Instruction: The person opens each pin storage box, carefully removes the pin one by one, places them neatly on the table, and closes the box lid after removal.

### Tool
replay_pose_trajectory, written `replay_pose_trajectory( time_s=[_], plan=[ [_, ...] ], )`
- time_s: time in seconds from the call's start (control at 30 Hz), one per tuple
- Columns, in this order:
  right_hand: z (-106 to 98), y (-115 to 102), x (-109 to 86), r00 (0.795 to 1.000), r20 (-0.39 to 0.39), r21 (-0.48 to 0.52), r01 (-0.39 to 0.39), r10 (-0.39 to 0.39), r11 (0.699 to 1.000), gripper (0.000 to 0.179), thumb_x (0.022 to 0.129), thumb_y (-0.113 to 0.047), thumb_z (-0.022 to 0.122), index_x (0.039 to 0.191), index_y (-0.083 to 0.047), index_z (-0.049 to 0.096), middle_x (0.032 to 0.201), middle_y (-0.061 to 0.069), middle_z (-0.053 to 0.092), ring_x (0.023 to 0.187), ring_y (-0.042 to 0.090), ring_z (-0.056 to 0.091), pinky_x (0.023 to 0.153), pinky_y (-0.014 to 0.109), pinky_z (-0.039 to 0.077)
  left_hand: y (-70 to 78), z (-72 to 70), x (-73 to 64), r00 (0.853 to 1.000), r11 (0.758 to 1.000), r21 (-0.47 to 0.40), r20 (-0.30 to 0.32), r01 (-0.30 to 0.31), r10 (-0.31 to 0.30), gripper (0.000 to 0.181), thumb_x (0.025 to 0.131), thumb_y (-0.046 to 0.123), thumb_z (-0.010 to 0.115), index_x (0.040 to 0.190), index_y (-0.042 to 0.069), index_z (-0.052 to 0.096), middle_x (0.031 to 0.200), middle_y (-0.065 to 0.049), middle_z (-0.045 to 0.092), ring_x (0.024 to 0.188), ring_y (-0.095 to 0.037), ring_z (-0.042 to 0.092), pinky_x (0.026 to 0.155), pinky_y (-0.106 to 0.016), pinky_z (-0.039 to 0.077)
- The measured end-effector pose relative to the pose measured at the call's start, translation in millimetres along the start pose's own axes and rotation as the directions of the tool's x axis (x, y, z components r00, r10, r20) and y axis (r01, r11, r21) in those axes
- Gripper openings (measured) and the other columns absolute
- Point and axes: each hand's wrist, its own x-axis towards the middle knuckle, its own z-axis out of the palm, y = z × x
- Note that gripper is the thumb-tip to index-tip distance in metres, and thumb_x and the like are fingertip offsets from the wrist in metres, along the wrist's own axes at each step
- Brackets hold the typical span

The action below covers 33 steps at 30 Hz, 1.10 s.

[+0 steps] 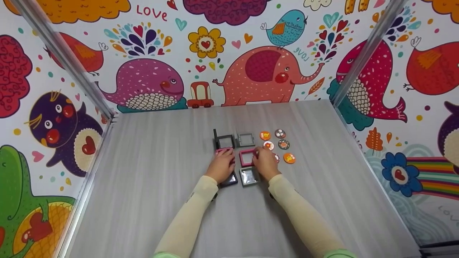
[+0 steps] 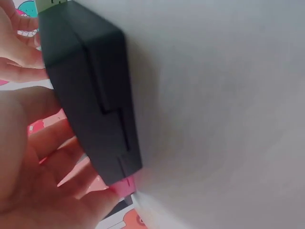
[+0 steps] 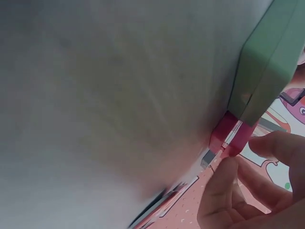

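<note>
My left hand (image 1: 221, 165) lies over a small pink square case (image 1: 218, 150), gripping it and covering most of it; in the left wrist view a fingertip meets its pink edge (image 2: 125, 186). With thumb and fingers, my right hand (image 1: 266, 163) pinches the right side of a pink square case with a framed window (image 1: 246, 157). The right wrist view shows those fingertips at the pink case's corner (image 3: 232, 133). Nearer me are a dark case (image 1: 230, 180), partly under the left hand, and a grey case (image 1: 249, 177) with a shiny clear window.
Behind the hands stand a black case (image 1: 226, 141) with its lid upright and a grey framed case (image 1: 246, 139). To the right lie several round badges, including an orange one (image 1: 289, 158) and a dark one (image 1: 283, 144). Patterned walls (image 1: 154, 86) border the table (image 1: 150, 172).
</note>
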Motion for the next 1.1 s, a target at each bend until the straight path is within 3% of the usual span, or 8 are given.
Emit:
replay_pose_trajectory(
  time_s=[0.3,0.43,0.5,0.6,0.67,0.73,0.83,1.1],
  plan=[
    [0,-1,8.5,0.999,0.007,-0.041,0.046,-0.045,0.998,0.006,0.096,-0.003,0.076,0.101,0.001,0.076,0.095,0.013,0.074,0.086,0.031,0.07,0.078,0.051,0.06,4.3,-10.0,2.5,0.999,0.998,0.055,0.032,-0.02,0.019,0.041,0.104,0.015,0.07,0.141,-0.004,0.069,0.155,-0.019,0.058,0.145,-0.041,0.051,0.123,-0.061,0.034],
    [-1,-2,11.6,0.998,0.017,-0.035,0.053,-0.052,0.998,0.004,0.096,-0.003,0.074,0.095,0.001,0.074,0.091,0.012,0.073,0.081,0.031,0.068,0.075,0.051,0.059,2.9,-17.4,3.0,0.996,0.999,0.033,-0.072,-0.041,0.043,0.034,0.105,0.011,0.069,0.135,-0.003,0.072,0.145,-0.019,0.066,0.134,-0.039,0.062,0.114,-0.055,0.047],
    [-2,-1,12.5,0.998,0.015,-0.036,0.054,-0.053,0.998,0.004,0.096,-0.003,0.074,0.093,0.0,0.073,0.089,0.011,0.072,0.08,0.03,0.067,0.073,0.052,0.058,0.4,-23.5,4.9,0.978,0.999,0.027,-0.205,-0.043,0.048,0.027,0.102,0.006,0.071,0.127,-0.003,0.075,0.132,-0.019,0.072,0.12,-0.038,0.07,0.103,-0.051,0.057],
    [-2,0,13.8,0.998,-0.006,-0.033,0.062,-0.062,0.998,0.007,0.095,-0.003,0.074,0.089,-0.003,0.072,0.085,0.009,0.07,0.077,0.03,0.066,0.071,0.053,0.057,-5.1,-35.8,13.0,0.916,1.0,0.021,-0.401,0.015,-0.005,0.023,0.098,0.002,0.074,0.121,-0.002,0.075,0.122,-0.017,0.072,0.112,-0.036,0.07,0.095,-0.046,0.061],
    [-2,2,14.2,0.998,-0.007,-0.036,0.063,-0.064,0.997,0.008,0.096,-0.003,0.074,0.088,-0.004,0.071,0.084,0.009,0.07,0.076,0.029,0.066,0.07,0.053,0.057,-9.3,-42.7,19.9,0.89,0.996,0.024,-0.451,0.088,-0.067,0.025,0.099,0.003,0.073,0.123,-0.002,0.074,0.126,-0.017,0.069,0.116,-0.036,0.067,0.097,-0.046,0.06],
    [-1,3,14.2,0.999,0.006,-0.027,0.053,-0.053,0.998,0.009,0.096,-0.003,0.073,0.088,-0.005,0.072,0.084,0.007,0.069,0.076,0.027,0.065,0.07,0.051,0.057,-13.1,-46.0,26.8,0.895,0.986,0.033,-0.425,0.163,-0.133,0.03,0.102,0.006,0.07,0.131,-0.002,0.072,0.134,-0.019,0.065,0.125,-0.037,0.063,0.104,-0.047,0.057],
    [0,5,12.9,0.999,0.038,-0.01,0.024,-0.024,1.0,0.007,0.099,-0.004,0.072,0.091,-0.004,0.072,0.086,0.006,0.068,0.077,0.024,0.064,0.072,0.046,0.057,-17.6,-42.7,33.6,0.923,0.972,0.076,-0.337,0.222,-0.185,0.033,0.105,0.009,0.068,0.136,-0.003,0.069,0.141,-0.021,0.063,0.13,-0.038,0.061,0.108,-0.048,0.054],
    [2,5,10.0,0.999,0.024,0.004,0.022,-0.022,1.0,0.004,0.098,-0.004,0.073,0.094,-0.003,0.073,0.09,0.008,0.069,0.082,0.025,0.065,0.075,0.046,0.058,-18.8,-29.3,40.8,0.941,0.977,0.117,-0.312,0.177,-0.133,0.029,0.104,0.007,0.07,0.128,-0.007,0.073,0.139,-0.021,0.065,0.128,-0.039,0.062,0.111,-0.046,0.052]
  ],
)
